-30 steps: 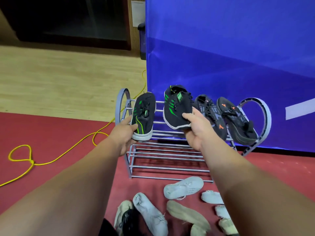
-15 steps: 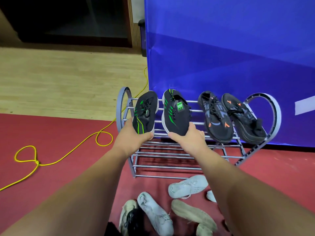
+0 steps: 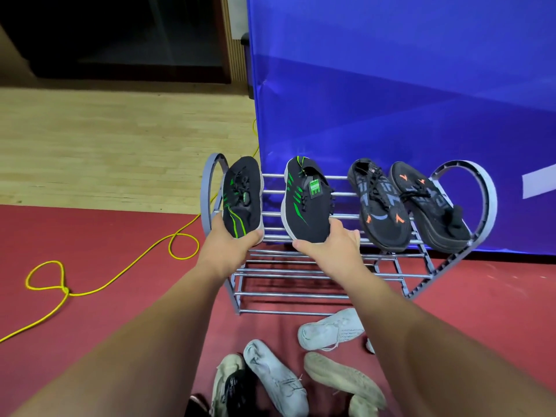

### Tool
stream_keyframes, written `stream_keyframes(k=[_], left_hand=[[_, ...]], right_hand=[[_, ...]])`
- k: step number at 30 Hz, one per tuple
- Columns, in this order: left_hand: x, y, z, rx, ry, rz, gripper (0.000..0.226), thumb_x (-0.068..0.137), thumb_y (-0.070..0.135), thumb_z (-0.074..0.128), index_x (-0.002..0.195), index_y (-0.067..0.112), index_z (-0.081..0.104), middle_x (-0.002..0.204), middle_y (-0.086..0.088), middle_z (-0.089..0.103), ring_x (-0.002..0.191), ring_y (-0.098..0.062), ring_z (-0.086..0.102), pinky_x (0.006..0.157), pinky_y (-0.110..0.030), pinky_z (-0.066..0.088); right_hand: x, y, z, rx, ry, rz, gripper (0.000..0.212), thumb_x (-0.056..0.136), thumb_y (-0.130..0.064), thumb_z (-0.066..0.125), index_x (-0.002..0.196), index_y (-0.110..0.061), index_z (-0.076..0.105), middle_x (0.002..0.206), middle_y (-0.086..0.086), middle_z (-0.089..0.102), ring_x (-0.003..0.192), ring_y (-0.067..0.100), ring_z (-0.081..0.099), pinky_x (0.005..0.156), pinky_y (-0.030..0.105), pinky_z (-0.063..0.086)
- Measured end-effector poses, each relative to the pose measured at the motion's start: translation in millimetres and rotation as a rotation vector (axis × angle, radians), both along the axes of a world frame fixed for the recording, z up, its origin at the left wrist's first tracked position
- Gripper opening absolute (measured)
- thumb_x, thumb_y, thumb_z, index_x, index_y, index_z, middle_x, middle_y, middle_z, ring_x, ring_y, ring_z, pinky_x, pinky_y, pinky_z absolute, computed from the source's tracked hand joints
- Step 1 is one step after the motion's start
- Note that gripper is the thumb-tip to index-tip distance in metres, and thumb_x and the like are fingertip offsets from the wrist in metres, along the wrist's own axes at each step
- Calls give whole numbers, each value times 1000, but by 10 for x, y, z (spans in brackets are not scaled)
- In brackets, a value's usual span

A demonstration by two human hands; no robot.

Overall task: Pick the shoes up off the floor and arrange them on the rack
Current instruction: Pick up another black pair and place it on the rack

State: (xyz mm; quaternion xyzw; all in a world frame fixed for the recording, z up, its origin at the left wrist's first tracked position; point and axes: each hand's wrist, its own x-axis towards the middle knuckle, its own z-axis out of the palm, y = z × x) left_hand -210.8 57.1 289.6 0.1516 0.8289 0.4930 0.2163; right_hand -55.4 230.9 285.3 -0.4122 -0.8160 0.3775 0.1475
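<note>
A grey metal shoe rack [image 3: 463,188] stands against a blue banner. On its top tier lie two black shoes with green stripes. My left hand [image 3: 224,251] grips the toe of the left green-striped shoe [image 3: 242,194] at the rack's left end. My right hand [image 3: 331,251] holds the toe of the right green-striped shoe [image 3: 305,203], which carries a green tag. Two black shoes with orange marks [image 3: 382,206] [image 3: 427,206] rest on the right half of the top tier. Several pale shoes [image 3: 331,329] [image 3: 275,377] [image 3: 340,377] lie on the red floor in front of the rack.
A yellow cable [image 3: 60,284] loops over the red floor at the left and runs behind the rack. The blue banner [image 3: 391,85] rises right behind the rack. Wooden flooring [image 3: 105,145] lies beyond the red mat. The rack's lower tiers [image 3: 301,284] hold nothing.
Both green-striped shoes have gone from raised in my hands down onto the top tier, and they now lie further apart. My hands have slid to their toes.
</note>
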Motion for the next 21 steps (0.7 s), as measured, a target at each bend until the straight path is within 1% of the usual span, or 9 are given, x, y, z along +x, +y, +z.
stream_keyframes(k=[2,7,11,13,16,17,19,20,21], left_hand=[[-6,-5,-14,-31,9,-16,69,64,65,78,119,43,42,106,12,72,88,-23,74,82,-49,62],[-6,7,-2,-87,17,-53,73,66,64,73,125,45,35,109,8,70,86,-24,74,81,-50,62],[-17,30,-11,-112,25,-40,74,70,61,73,129,42,33,111,6,69,88,-29,73,81,-51,62],[11,57,5,-121,8,-14,74,75,53,73,134,36,32,109,0,69,83,-34,72,73,-49,63],[45,87,54,-108,-16,13,74,75,46,75,134,30,32,108,-6,67,75,-28,66,69,-41,59],[63,80,92,-113,-24,17,78,71,48,76,133,29,33,109,-8,67,77,-30,66,70,-42,58],[99,45,137,-112,-10,28,86,61,57,80,130,28,38,112,-9,68,90,-39,70,74,-46,60],[134,14,180,-115,10,35,83,60,57,82,126,26,43,112,-7,69,95,-40,71,74,-45,60],[183,-16,240,-132,43,40,74,63,52,83,122,24,46,111,-6,70,97,-39,70,75,-43,60]], right_hand=[[11,0,-31,21,31,9,69,66,-66,78,119,-29,55,111,-11,65,111,17,37,112,41,29],[30,2,-88,33,83,26,62,66,-69,77,113,-35,56,109,-16,67,111,14,39,122,43,6],[22,-3,-120,17,98,26,69,60,-75,70,116,-36,57,110,-15,66,118,15,41,125,43,0],[15,2,-115,23,79,27,65,64,-72,72,115,-36,56,109,-16,66,116,13,40,126,44,3],[38,-6,-64,39,8,66,60,64,-70,70,110,-37,55,105,-17,66,114,14,46,122,45,14],[69,-13,-24,32,-9,83,60,63,-69,70,111,-36,56,106,-16,66,116,16,48,120,43,19],[158,-30,70,8,-48,113,63,67,-61,73,122,-33,58,117,-5,65,124,24,45,112,39,30],[214,-51,129,-10,-68,126,66,71,-55,76,130,-31,57,125,0,63,130,27,42,111,38,32],[281,-81,202,-33,-82,129,68,76,-50,77,137,-29,55,133,4,60,136,29,41,111,38,34]])
